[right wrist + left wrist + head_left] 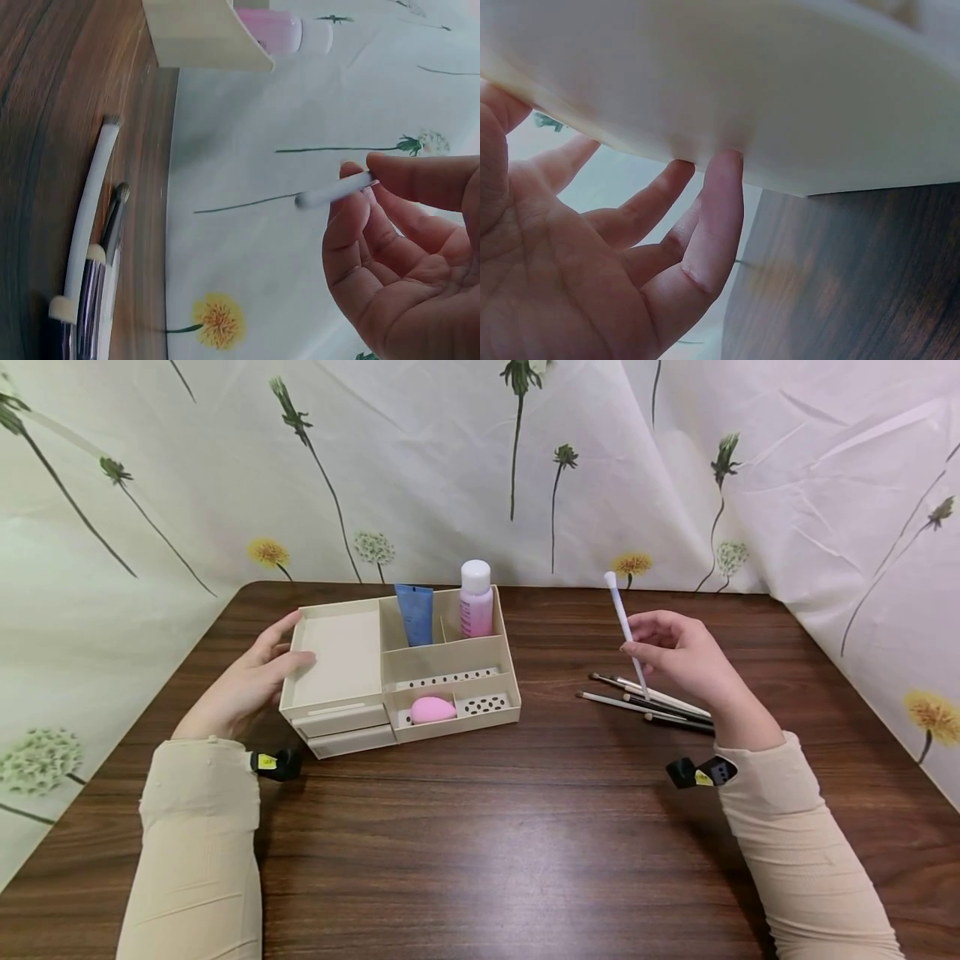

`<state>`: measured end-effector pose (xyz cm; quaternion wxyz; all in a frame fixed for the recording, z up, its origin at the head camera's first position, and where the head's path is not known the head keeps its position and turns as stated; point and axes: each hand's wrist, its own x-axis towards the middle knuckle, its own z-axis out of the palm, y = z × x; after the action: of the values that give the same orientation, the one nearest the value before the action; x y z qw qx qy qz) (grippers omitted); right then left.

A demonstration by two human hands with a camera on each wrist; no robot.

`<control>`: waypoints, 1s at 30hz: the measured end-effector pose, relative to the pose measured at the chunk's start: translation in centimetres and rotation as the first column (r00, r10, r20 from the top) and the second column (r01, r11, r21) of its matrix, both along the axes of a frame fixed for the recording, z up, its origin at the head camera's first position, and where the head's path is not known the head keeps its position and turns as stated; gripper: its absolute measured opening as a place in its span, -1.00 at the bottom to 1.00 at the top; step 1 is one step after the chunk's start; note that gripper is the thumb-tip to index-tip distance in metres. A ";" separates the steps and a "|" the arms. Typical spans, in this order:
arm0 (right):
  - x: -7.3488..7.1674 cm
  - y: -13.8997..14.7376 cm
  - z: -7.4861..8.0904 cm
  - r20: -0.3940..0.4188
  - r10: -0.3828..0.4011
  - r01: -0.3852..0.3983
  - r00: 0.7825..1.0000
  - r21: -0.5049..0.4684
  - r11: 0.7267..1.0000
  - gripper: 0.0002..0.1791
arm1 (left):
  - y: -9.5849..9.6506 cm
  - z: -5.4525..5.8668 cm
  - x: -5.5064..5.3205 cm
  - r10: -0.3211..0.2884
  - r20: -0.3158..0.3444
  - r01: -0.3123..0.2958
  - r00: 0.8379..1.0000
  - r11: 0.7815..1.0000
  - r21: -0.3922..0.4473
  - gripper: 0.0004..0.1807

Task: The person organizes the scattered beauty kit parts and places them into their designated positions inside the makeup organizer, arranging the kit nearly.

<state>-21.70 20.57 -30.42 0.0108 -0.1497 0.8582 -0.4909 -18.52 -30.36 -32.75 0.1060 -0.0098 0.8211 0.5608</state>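
While we see the left hand (251, 685), fingers half-bent, grip the cream organizer (341, 652) on the left, the right hand (686, 660) pinches a white brush (622, 614) above other brushes (678, 697).

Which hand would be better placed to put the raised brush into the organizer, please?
Probably the right hand: it pinches the white brush, while the left hand holds the organizer on its left side.

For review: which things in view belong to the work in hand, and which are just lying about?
Part of the work:
White brush, pinched by the right hand
Organizer, held by the left hand
Loose brushes, probably

Apparently incidental:
Blue tube, bottle and pink sponge in the organizer
Flowered cloth
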 end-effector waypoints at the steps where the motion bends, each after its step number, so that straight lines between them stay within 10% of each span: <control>1: 0.1 -0.1 0.0 0.002 0.000 0.000 1.000 -0.025 1.000 -0.62 | 0.0 0.0 0.0 -0.001 -0.001 0.001 1.000 1.000 -0.001 -0.15; 16: 1.6 -2.3 0.3 0.098 0.043 0.000 0.994 -0.404 0.915 -0.73 | 0.0 0.0 0.0 -0.006 0.002 0.006 1.000 1.000 0.015 -0.15; 30: 2.2 -5.9 0.8 0.086 0.090 -0.048 0.992 -0.405 0.913 -0.68 | -0.2 -0.3 -0.2 -0.010 -0.012 0.009 1.000 1.000 -0.013 -0.14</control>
<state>-19.51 14.71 -29.59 0.0410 -0.1535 0.7314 -0.6632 -18.68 -30.51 -33.00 0.1036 -0.0032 0.8253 0.5550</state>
